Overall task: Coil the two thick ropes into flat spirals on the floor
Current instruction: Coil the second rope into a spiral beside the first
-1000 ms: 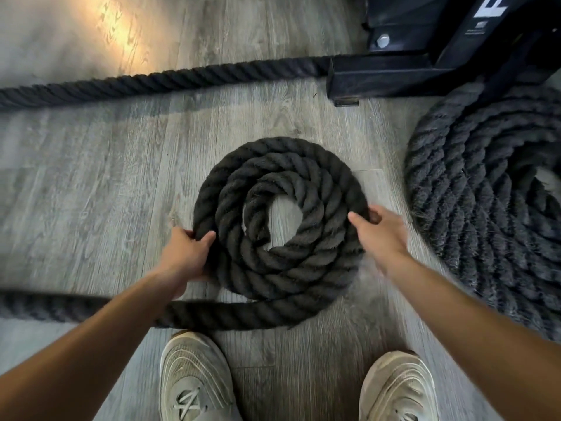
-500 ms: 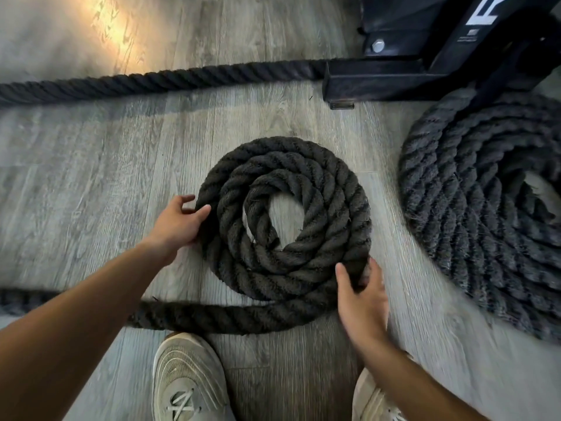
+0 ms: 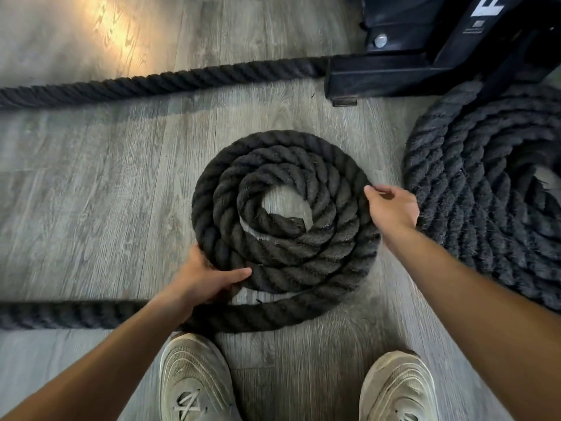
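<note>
Your hands sit on the center coil.
Your left hand grips its lower-left rim; your right hand pinches the right rim beside the finished coil.

Two bare forearms, no sleeves in view, no watch, bands or rings visible. Left hand and right hand bare, no gloves. Short nails, as far as visible. Pair of low sneakers at frame bottom: left shoe and right shoe, both pale beige-grey, worn and a bit dirty. Uppers with raised curved ribs running toe to midfoot, rounded toes. Grey-white laces crossing at the bottom edge of frame. No socks or trouser legs visible; upper arms cut off by the frame.
</note>
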Action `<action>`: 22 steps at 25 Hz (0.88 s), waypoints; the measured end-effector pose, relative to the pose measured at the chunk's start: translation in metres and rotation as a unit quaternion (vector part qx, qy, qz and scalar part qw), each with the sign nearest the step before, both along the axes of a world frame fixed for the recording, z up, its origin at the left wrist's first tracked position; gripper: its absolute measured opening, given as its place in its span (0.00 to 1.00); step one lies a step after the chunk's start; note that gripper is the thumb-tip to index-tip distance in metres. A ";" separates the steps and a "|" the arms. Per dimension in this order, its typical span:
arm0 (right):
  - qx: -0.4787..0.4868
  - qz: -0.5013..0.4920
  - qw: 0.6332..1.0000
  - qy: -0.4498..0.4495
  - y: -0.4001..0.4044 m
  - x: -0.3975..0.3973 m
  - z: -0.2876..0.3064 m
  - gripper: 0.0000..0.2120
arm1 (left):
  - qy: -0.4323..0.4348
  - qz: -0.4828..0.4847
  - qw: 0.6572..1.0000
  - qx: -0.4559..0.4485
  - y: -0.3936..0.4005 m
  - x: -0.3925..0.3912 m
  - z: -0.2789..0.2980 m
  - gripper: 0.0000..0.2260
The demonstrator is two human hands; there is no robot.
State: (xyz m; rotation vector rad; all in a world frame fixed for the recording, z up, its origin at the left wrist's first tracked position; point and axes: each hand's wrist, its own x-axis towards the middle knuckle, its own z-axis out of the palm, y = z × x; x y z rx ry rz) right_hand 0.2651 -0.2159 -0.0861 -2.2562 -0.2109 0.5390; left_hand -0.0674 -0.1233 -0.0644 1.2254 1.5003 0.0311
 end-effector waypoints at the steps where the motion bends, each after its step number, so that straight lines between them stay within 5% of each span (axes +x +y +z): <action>1: 0.014 -0.007 1.000 0.004 -0.005 -0.005 -0.001 0.16 | 0.006 0.012 1.000 -0.002 0.005 -0.001 0.001 0.47; 4: 0.015 -0.003 0.999 0.034 -0.046 -0.052 -0.008 0.25 | -0.002 0.086 0.996 0.031 0.045 -0.001 0.003 0.41; 10: -0.024 0.052 0.997 0.057 -0.103 -0.145 -0.012 0.40 | -0.040 0.071 0.992 0.091 0.096 0.014 -0.006 0.26; 22: -0.025 0.038 0.996 0.078 0.002 0.000 0.006 0.22 | -0.014 0.126 0.992 -0.020 0.000 -0.005 -0.012 0.34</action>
